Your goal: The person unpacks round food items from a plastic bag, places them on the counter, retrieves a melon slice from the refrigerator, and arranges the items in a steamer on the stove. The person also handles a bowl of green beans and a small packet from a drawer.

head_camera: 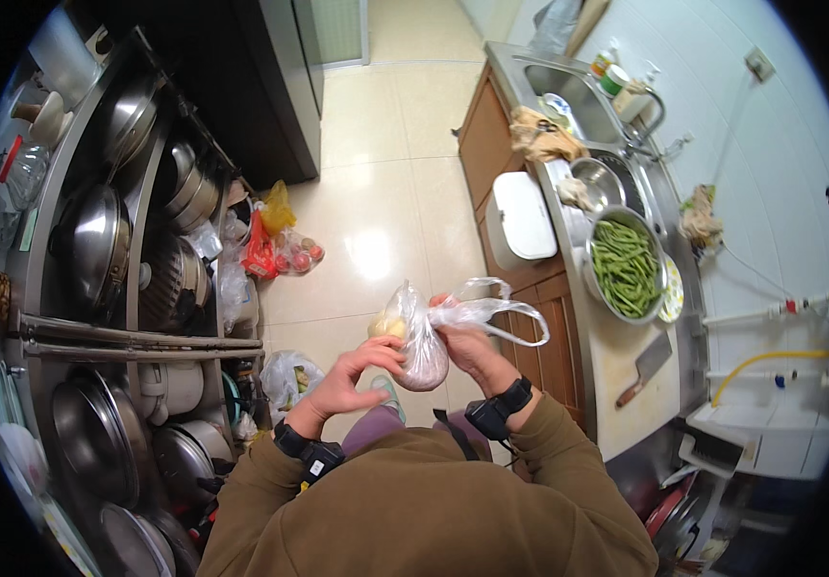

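A clear plastic bag [425,353] hangs in front of me, with a pinkish lump at its bottom and something pale yellow on its left side. My right hand [468,346] grips the bag by its gathered neck, and the loop handles [522,310] stick out to the right. At the bag's left side is my left hand [364,368], its fingertips against or just before the plastic. The left thumb stands well away from the fingers, and that hand grips nothing.
On the right counter sit a bowl of green beans [627,270], a cleaver [645,368] on a cutting board [620,418], and a sink [573,94]. A white lidded bin [522,216] hangs at the cabinet. Pots [93,245] fill the left rack; bags [292,379] lie on the floor.
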{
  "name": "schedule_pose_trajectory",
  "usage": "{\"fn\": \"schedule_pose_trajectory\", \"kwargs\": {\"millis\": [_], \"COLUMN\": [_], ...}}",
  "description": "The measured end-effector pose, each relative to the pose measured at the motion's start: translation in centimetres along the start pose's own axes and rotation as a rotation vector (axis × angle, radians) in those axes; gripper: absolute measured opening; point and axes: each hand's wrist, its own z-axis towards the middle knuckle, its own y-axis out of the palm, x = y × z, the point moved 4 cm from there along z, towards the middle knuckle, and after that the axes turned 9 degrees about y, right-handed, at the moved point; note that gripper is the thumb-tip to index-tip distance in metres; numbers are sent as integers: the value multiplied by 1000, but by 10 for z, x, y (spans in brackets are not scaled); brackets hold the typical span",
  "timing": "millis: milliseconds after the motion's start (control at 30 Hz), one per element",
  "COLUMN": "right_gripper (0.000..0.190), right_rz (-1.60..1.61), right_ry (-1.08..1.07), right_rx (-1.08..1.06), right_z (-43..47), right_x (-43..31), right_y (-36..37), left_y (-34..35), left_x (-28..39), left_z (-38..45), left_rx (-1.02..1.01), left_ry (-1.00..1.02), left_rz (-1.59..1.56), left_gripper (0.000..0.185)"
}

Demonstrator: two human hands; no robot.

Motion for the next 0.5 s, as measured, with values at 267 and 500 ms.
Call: {"fn": "schedule_pose_trajectory", "kwargs": {"millis": [267, 500], "right_gripper": [18, 21], "right_rz": [-260, -992], "right_ry": [-116, -472], "right_rx": [-457, -607], "right_z": [118, 234], "right_x": [-97, -170], "right_y": [52, 84], "left_y": [-92, -189], "left_x": [-100, -168], "left_z": [18, 121], "left_rx": [630, 970], "left_ry": [-599, -409], "left_rz": [-1108, -1053], "left_gripper": [71, 72]}}
